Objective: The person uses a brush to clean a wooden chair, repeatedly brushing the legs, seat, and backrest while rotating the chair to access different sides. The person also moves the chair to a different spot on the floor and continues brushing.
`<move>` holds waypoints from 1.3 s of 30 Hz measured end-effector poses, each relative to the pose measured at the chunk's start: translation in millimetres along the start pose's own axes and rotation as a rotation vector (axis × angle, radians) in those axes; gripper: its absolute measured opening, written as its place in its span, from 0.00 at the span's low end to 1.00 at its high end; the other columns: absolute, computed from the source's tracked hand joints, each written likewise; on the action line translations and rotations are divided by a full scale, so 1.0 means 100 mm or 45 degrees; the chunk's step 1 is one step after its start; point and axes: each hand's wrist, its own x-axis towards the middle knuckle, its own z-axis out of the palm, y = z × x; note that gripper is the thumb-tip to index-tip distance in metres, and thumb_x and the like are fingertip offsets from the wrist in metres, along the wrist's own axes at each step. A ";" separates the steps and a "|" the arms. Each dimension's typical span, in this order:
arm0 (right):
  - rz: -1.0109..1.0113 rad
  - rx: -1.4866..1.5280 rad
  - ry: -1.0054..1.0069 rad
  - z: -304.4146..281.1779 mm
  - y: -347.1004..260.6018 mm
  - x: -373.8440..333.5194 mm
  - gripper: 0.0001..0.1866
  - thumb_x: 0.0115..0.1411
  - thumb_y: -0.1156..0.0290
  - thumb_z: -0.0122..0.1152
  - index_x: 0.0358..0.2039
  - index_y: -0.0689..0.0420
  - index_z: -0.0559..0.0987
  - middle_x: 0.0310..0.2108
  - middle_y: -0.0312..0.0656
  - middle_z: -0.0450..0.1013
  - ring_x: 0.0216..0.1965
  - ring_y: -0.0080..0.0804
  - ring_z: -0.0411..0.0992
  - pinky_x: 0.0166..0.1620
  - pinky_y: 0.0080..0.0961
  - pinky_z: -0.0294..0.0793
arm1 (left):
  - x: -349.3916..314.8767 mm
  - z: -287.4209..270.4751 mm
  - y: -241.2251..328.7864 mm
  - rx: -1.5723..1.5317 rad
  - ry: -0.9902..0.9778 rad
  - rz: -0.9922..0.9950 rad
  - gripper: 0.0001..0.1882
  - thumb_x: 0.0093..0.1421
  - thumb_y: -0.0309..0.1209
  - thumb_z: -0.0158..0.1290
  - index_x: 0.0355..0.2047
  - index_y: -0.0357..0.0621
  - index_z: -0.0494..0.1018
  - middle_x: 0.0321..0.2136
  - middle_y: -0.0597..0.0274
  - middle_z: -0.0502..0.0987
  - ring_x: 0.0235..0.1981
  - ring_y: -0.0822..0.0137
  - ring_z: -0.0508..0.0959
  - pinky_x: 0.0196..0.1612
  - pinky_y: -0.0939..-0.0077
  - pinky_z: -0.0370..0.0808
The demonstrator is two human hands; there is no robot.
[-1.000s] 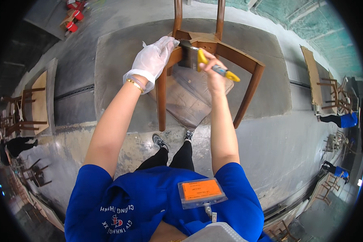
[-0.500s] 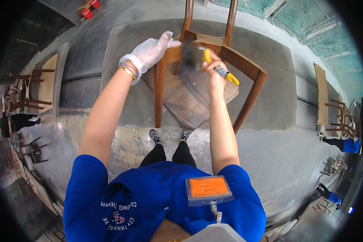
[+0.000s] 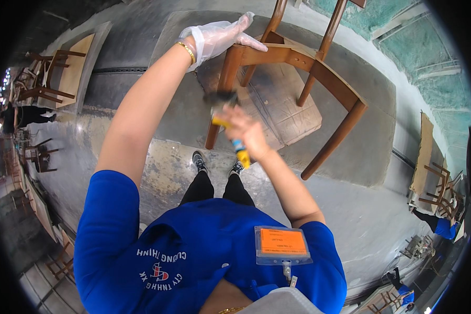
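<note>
A brown wooden chair frame [image 3: 340, 86] without a seat panel stands before me. My left hand [image 3: 220, 37], in a thin clear glove, rests on its near left corner. The fingers stretch out past the corner and the thumb lies along the top of the rail. Bare, my right hand [image 3: 244, 131] is wrapped around a paintbrush [image 3: 240, 154] with a yellow handle. Its wide dark bristle end is at the left front leg [image 3: 228, 73], blurred by motion, so I cannot tell whether it touches the wood.
Flattened cardboard [image 3: 293, 123] lies under the chair on a dark grey floor patch [image 3: 366, 152]. More chairs [image 3: 49, 78] stand by a board at the left, others [image 3: 439, 188] at the right. People [image 3: 29, 119] are visible near both edges. Green sheeting [image 3: 418, 47] covers the far right wall.
My right hand has brought the brush left and nearer, from the chair's front rail to its left front leg. My left hand stays at the corner. The view has shifted slightly.
</note>
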 end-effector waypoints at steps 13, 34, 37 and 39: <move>-0.173 -0.461 0.265 -0.16 0.27 0.29 0.07 0.52 0.73 0.68 0.23 0.52 0.75 0.63 0.37 0.80 0.69 0.50 0.73 0.70 0.47 0.74 | 0.20 -0.03 -0.04 0.072 -0.121 0.084 0.44 0.74 0.71 0.15 0.68 0.76 0.75 0.74 0.60 0.68 0.78 0.48 0.58 0.82 0.55 0.46; 0.267 0.287 0.057 0.06 -0.36 0.09 0.07 0.53 0.79 0.68 0.22 0.56 0.78 0.65 0.46 0.78 0.70 0.48 0.73 0.69 0.42 0.75 | 0.26 0.04 -0.22 0.097 -0.089 0.148 0.43 0.74 0.69 0.14 0.66 0.81 0.77 0.73 0.49 0.68 0.75 0.42 0.62 0.81 0.51 0.50; 0.472 0.763 0.913 -0.02 -0.18 -0.06 0.14 0.56 0.87 0.68 0.21 0.56 0.74 0.67 0.62 0.73 0.73 0.53 0.69 0.71 0.45 0.70 | 0.33 0.12 -0.31 -0.153 0.008 0.377 0.41 0.75 0.68 0.16 0.67 0.79 0.76 0.73 0.50 0.68 0.75 0.41 0.62 0.81 0.51 0.50; 0.438 0.965 1.318 -0.19 0.08 -0.01 0.15 0.62 0.86 0.67 0.24 0.54 0.75 0.69 0.62 0.71 0.73 0.52 0.67 0.72 0.45 0.68 | 0.38 0.14 -0.34 -0.195 -0.041 0.293 0.40 0.76 0.67 0.17 0.69 0.77 0.75 0.74 0.51 0.67 0.76 0.41 0.61 0.81 0.51 0.52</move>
